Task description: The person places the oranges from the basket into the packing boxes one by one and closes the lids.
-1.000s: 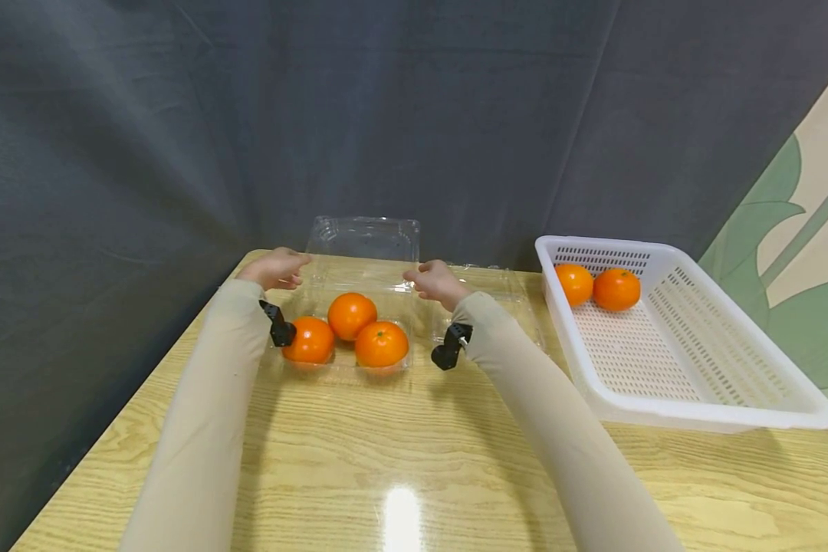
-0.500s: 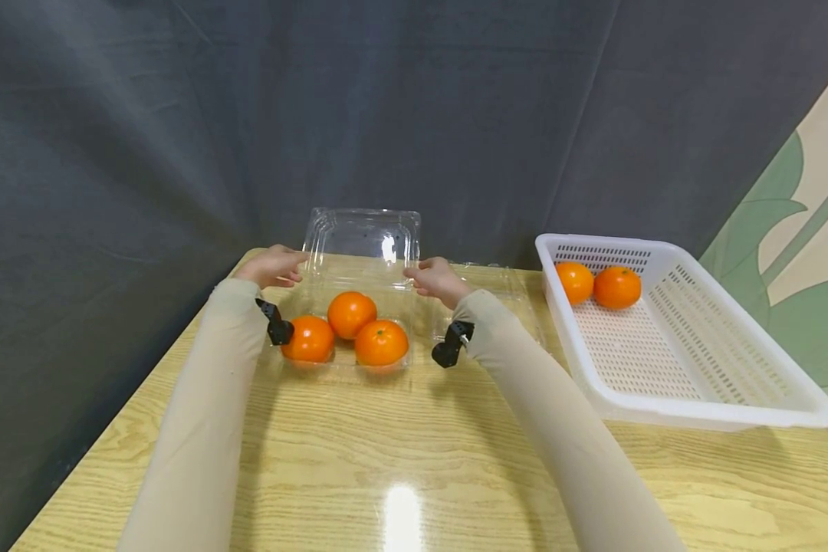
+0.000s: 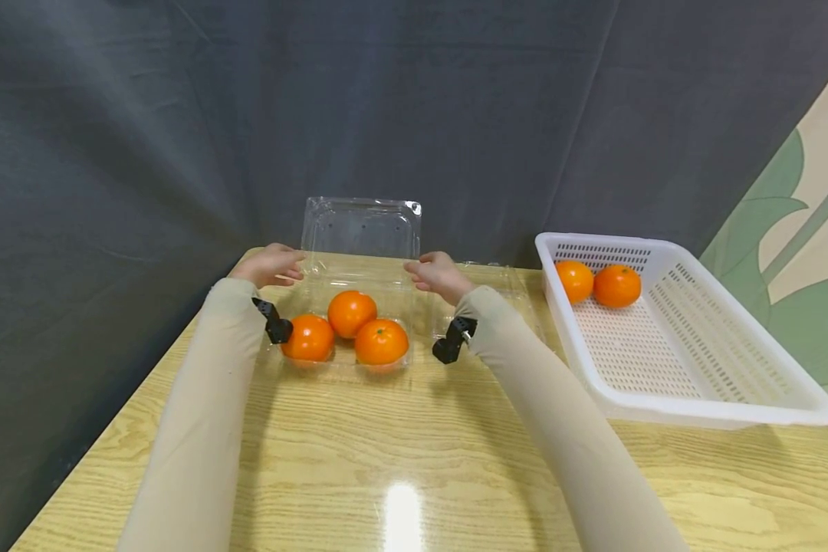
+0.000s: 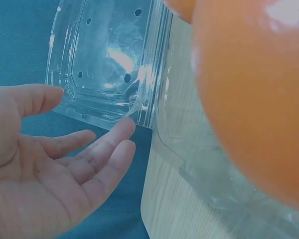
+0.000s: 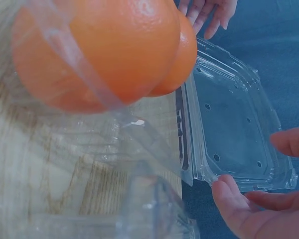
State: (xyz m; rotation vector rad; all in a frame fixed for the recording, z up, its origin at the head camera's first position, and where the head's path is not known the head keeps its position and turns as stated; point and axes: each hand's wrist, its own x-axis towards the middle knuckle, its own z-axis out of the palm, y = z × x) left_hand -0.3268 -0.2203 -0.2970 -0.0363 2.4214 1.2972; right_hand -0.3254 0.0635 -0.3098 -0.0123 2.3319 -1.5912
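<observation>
In the head view, a clear plastic clamshell box (image 3: 348, 365) lies with its lid (image 3: 362, 234) raised behind it. Three oranges sit in its base: one at the left (image 3: 308, 339), one behind (image 3: 352, 314) and one at the right (image 3: 382, 343). My left hand (image 3: 269, 266) is at the lid's left side, fingers loosely extended. In the left wrist view its thumb and fingertips (image 4: 123, 128) come close to the lid's edge; contact is unclear. My right hand (image 3: 441, 276) is at the lid's right side, with fingertips (image 5: 224, 186) at a lid corner.
A second clear box (image 3: 517, 303) lies to the right of the first, partly behind my right arm. Further right stands a white perforated basket (image 3: 662, 414) with two oranges (image 3: 617, 287) at its far left. A dark curtain (image 3: 414, 115) hangs behind the wooden table (image 3: 345, 460).
The lid's far edge has risen in the head view. My left hand has shifted slightly left and up, away from the lid, while my right hand has barely moved. The oranges stay in place.
</observation>
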